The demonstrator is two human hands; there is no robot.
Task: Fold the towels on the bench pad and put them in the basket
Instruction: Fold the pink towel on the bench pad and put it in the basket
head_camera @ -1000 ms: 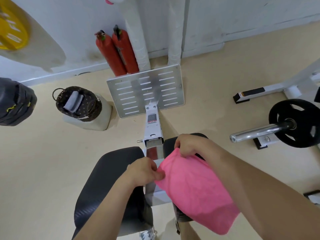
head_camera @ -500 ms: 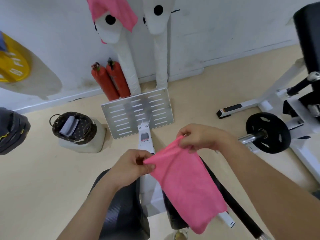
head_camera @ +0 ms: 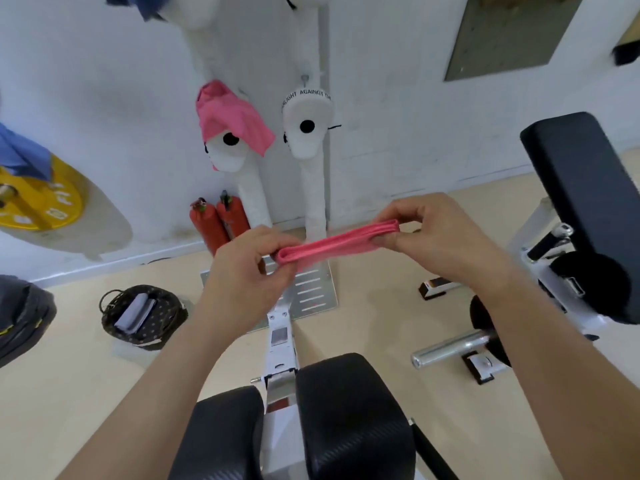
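Gym: bench pads [head_camera: 353, 410], weight plate [head_camera: 38, 202], barbell [head_camera: 450, 348].

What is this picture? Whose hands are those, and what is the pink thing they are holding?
The camera sits on a person's head and looks down, so you see that person's own arms, just as you see yours. No machine is working here, only two bare hands. The left hand and the right hand each pinch one end of a pink towel, which is folded into a flat strip and held up in the air. Below are the black bench pads of a gym machine. On the floor to the left stands a dark basket with a folded grey towel already inside. A second pink towel hangs over a white padded post by the wall.
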